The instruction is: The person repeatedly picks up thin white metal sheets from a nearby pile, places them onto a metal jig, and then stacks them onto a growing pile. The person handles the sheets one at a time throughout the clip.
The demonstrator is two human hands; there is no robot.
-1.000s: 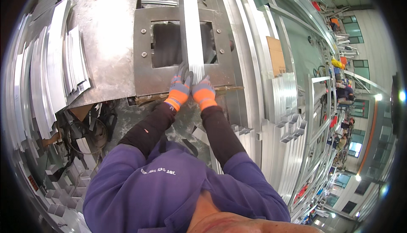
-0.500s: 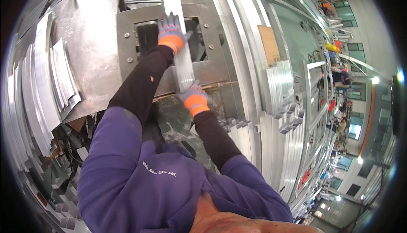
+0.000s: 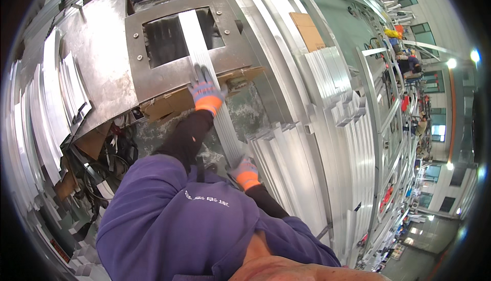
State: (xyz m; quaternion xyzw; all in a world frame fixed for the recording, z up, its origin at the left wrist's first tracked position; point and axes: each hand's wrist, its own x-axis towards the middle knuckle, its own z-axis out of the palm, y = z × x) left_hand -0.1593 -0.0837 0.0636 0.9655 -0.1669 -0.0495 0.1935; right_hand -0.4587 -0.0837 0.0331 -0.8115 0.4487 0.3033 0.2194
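A long ribbed aluminium profile (image 3: 193, 38) slants from the rectangular opening in a steel machine plate (image 3: 134, 56) down toward my body. My left hand (image 3: 206, 90), in a grey and orange work glove, rests on top of it just in front of the plate's near edge, fingers stretched forward along the metal. At the near end my right hand (image 3: 244, 172), gloved alike, is closed round the profile beside my waist. The underside of that grip is hidden. Dark flaps or brushes (image 3: 166, 38) show inside the opening.
Stacked aluminium profiles (image 3: 281, 163) stand close on the right, with long bars beyond. More strips (image 3: 53, 91) lie on the left over a sheet-metal table (image 3: 102, 40). Torn cardboard (image 3: 163, 107) hangs at the plate's edge. Cables (image 3: 110, 163) tangle below left. People work far right.
The profile has come toward me, its far end now showing in the opening. Both hands have moved back nearer my body, and my left hand has left the opening.
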